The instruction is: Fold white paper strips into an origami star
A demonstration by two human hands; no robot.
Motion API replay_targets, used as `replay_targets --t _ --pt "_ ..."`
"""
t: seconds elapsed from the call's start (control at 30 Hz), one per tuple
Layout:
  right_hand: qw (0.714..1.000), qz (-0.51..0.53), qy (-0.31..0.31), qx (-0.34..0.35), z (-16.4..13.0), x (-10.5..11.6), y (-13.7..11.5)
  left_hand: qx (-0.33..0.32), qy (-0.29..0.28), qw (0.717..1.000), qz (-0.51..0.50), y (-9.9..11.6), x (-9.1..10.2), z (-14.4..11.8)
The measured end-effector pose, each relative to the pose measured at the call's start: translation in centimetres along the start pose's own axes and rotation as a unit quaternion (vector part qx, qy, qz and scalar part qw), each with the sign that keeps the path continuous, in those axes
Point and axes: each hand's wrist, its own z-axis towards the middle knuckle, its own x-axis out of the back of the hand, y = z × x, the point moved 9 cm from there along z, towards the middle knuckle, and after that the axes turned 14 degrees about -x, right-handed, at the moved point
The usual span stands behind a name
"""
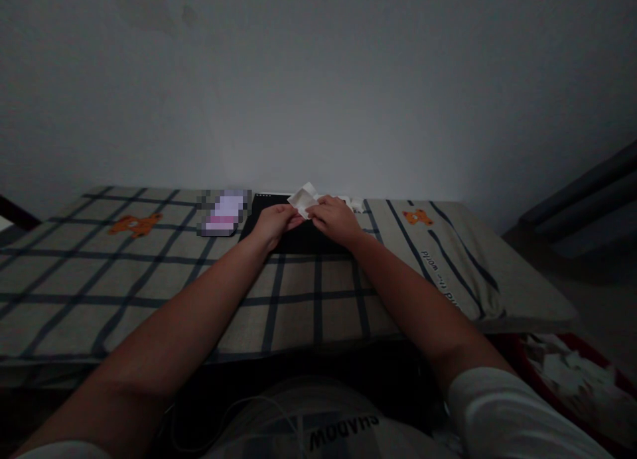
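Checked cloth bedcover, flat black mat, left hand and right hand pinching crumpled white paper

A checked cloth with orange bear prints covers the table, a pixelated pink-and-white object lies at eleven o'clock, and a red bin of white scraps sits at four o'clock.

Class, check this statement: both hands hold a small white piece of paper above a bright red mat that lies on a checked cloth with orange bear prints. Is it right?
One detail is wrong: the mat is black, not red. The head view shows the left hand and right hand pinching the white paper above it, and the mat lies on the checked cloth with orange bear prints.
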Motion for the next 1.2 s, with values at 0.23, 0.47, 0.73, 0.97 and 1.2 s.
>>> replay_targets --t 0.23,0.47,0.73,0.97,1.2 --pt "0.999 0.003 -0.024 0.022 -0.13 0.36 -0.35 0.01 0.001 1.0 -0.003 0.27 -0.08 -0.17" --pt "0.998 0.004 -0.055 0.034 -0.2 0.13 -0.66 0.01 -0.002 1.0 -0.004 0.35 -0.11 -0.21" --pt "0.997 -0.016 -0.069 0.026 -0.27 0.2 -0.83 0.009 -0.018 1.0 0.012 0.31 -0.23 -0.18" --pt "0.996 -0.026 -0.082 0.022 -0.23 0.08 -0.88 -0.002 -0.033 0.999 0.018 0.16 -0.15 0.14" --pt "0.996 -0.028 -0.084 0.033 -0.31 -0.27 -0.84 -0.008 -0.036 0.999 0.02 0.16 -0.16 0.07"
